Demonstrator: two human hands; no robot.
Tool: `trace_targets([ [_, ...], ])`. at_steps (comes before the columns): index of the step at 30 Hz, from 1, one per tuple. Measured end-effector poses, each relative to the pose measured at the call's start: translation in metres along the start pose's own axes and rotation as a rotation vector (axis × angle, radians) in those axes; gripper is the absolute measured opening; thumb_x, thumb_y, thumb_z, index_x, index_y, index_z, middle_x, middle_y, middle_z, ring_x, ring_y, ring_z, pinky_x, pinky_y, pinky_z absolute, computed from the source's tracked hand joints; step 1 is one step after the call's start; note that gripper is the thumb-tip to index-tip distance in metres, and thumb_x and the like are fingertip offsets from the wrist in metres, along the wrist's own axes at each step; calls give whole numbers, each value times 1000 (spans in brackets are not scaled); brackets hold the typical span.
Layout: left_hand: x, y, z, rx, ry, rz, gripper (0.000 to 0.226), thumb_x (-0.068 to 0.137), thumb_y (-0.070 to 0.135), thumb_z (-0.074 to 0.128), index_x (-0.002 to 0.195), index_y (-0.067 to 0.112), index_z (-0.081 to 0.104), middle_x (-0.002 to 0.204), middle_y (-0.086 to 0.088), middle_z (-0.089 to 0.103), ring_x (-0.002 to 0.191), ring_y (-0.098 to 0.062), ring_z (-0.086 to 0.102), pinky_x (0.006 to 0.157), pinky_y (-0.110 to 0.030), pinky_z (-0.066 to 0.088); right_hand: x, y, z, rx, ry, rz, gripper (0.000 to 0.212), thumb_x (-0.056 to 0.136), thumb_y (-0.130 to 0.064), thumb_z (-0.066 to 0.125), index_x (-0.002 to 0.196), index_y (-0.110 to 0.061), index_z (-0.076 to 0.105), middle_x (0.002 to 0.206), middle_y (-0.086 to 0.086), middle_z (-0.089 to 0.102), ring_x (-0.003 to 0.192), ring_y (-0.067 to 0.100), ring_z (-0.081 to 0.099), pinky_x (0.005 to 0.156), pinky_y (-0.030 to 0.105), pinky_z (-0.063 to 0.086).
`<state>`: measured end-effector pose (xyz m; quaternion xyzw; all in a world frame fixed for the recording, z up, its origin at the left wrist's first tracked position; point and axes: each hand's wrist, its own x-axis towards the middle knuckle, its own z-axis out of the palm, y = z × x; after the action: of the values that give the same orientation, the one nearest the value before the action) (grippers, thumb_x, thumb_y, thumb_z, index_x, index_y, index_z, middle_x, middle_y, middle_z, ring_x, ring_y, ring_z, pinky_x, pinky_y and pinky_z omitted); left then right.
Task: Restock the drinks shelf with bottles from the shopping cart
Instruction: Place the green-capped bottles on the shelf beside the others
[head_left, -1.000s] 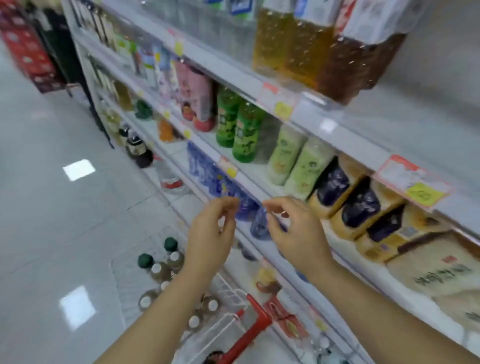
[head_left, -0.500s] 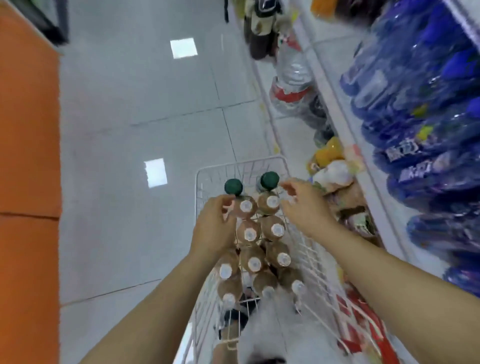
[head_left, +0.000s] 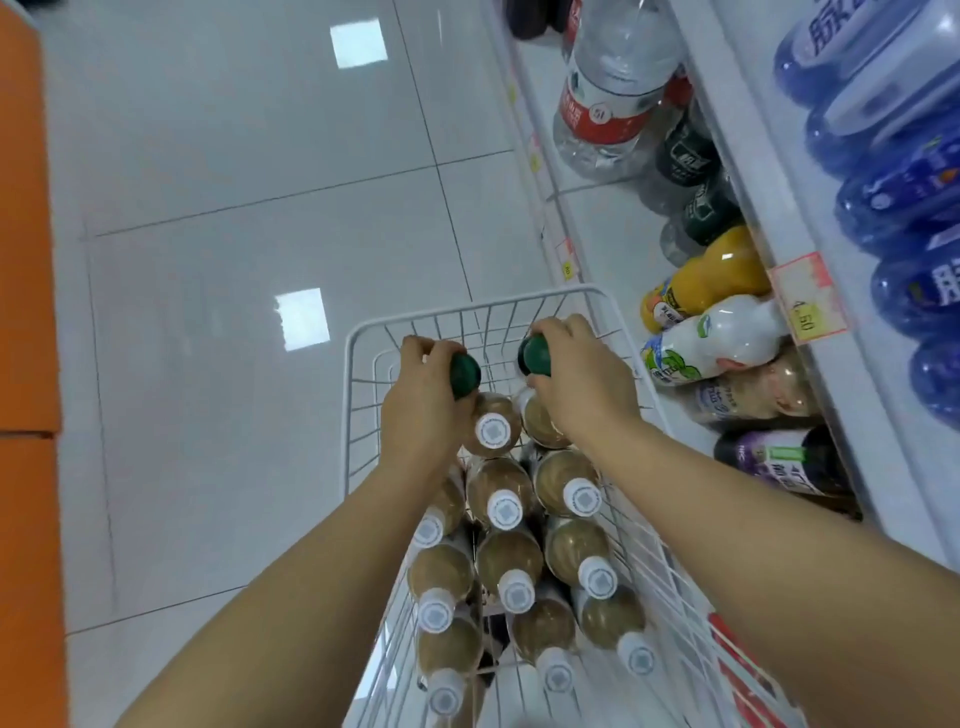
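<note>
1. A white tiled floor; the drinks shelf on the right holds a large water bottle and an orange juice bottle.
2. The wire shopping cart stands just beside it, packed with white-capped brown bottles.
3. At its far end, the left hand curls its fingers round the left green-capped bottle.
4. The right hand grips the right green-capped bottle.

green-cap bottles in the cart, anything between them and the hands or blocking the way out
Nothing visible. The left hand grips one green-cap bottle, the right hand the other green-cap bottle, at the far end of the cart. It is open on top, so both should lift straight out.
</note>
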<state>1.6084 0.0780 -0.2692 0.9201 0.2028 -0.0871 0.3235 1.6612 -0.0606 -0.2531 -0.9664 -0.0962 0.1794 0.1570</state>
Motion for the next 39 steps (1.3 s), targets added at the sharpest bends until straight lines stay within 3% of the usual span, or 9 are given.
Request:
trace_targets([
  [4, -24, 16, -35, -44, 53, 46, 34, 79, 26, 72, 109, 20, 57, 117, 1, 44, 86, -16, 51, 69, -23, 40, -25, -6, -39, 166, 77, -31, 41, 86, -21, 62, 124, -20, 46, 122, 3, 45, 102, 27, 54, 79, 36, 45],
  [7, -58, 46, -83, -95, 119, 159, 33, 76, 28, 75, 105, 23, 59, 109, 6, 44, 86, -9, 49, 70, -22, 43, -68, -15, -92, 347, 195, -32, 39, 81, -24, 66, 117, -21, 52, 113, -2, 49, 98, 19, 54, 85, 34, 47],
  [12, -124, 131, -176, -170, 271, 384, 39, 70, 40, 77, 102, 25, 63, 94, 9, 42, 78, -2, 42, 64, -21, 44, -166, -34, -209, 496, 430, -48, 42, 73, -16, 74, 113, -18, 60, 103, -7, 51, 92, 2, 51, 80, 4, 41],
  [17, -203, 236, -254, -398, 358, 671, 44, 69, 50, 67, 103, 22, 64, 89, 5, 47, 81, -7, 48, 71, -22, 46, -285, -42, -332, 512, 716, -37, 39, 71, -15, 77, 107, -18, 62, 94, -5, 55, 80, -1, 53, 71, 0, 39],
  [20, -254, 295, -289, -549, 336, 815, 42, 71, 45, 72, 106, 23, 62, 94, 2, 49, 87, -6, 50, 79, -22, 47, -356, -42, -392, 478, 853, -39, 38, 73, -25, 77, 106, -29, 59, 97, -4, 60, 80, 9, 56, 71, 7, 42],
  [24, -321, 366, -314, -680, 303, 1006, 41, 72, 43, 73, 107, 33, 55, 98, 2, 51, 92, -8, 55, 84, -29, 50, -445, -39, -445, 402, 1010, -17, 37, 71, -35, 72, 104, -37, 55, 98, -7, 59, 85, 4, 55, 73, 5, 41],
  [29, -398, 430, -319, -842, 210, 1180, 41, 72, 44, 69, 109, 31, 56, 101, -1, 52, 91, -1, 53, 84, -22, 48, -545, -29, -481, 215, 1210, 17, 37, 71, -32, 67, 106, -33, 55, 94, -13, 55, 73, -4, 47, 72, 5, 36],
  [34, -457, 472, -313, -894, 159, 1368, 38, 74, 37, 71, 108, 24, 57, 99, -5, 51, 87, 8, 49, 78, -6, 39, -617, -18, -505, 71, 1329, 110, 41, 78, -25, 72, 116, -24, 56, 97, -12, 52, 77, -3, 48, 74, 11, 40],
  [39, -489, 504, -306, -941, 79, 1480, 40, 75, 32, 75, 109, 21, 57, 97, -3, 48, 88, 9, 47, 79, -6, 38, -656, -3, -522, -35, 1394, 230, 46, 78, -24, 71, 121, -20, 55, 101, -7, 51, 89, -2, 45, 79, 6, 36],
])
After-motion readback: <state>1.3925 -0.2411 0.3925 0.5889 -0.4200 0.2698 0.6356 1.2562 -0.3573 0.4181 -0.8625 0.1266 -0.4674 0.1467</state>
